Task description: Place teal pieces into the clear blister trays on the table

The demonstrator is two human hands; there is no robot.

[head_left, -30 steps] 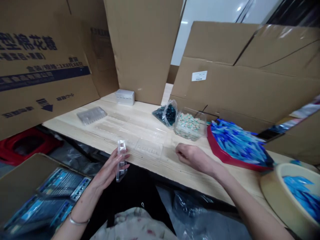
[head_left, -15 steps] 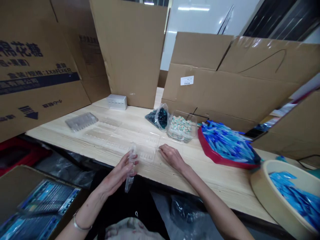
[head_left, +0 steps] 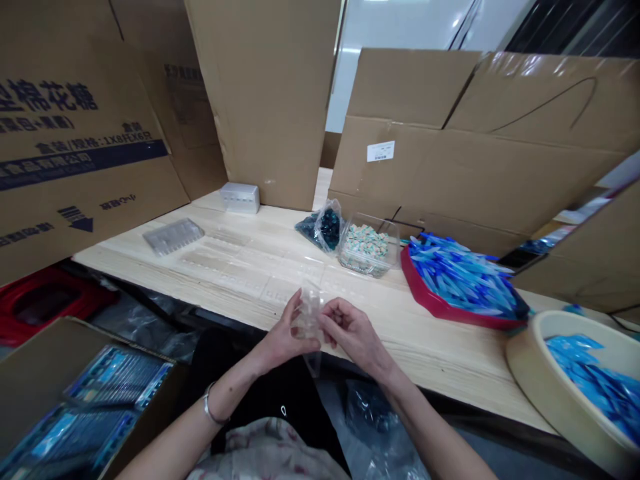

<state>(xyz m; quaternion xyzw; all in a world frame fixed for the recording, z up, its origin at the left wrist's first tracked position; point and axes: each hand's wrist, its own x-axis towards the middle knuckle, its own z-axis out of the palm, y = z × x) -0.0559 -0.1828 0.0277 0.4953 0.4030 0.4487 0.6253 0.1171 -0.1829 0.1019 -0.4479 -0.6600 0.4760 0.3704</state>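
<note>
Near the table's front edge, my left hand point(head_left: 286, 339) grips a clear plastic tray point(head_left: 311, 301) with moulded pockets, tilted up on its side. At the tray's right edge the curled fingers of my right hand point(head_left: 353, 331) pinch the same clear plastic. Flat on the wood behind my hands lie several clear trays point(head_left: 277, 291), hard to tell from the tabletop. Farther left is a stack of clear trays point(head_left: 173, 237).
Behind stand a bag of dark pieces point(head_left: 323, 228), a clear tub of small pale pieces point(head_left: 369, 247) and a white translucent box point(head_left: 240, 198). Rightward are a red tray of blue pieces point(head_left: 460, 277) and a cream basin point(head_left: 523, 360). An open carton point(head_left: 50, 340) sits low left.
My right hand moved left across the table from near the tub and closed on the tray's edge. My left hand brought the held tray rightward, turning it to meet the right hand.
</note>
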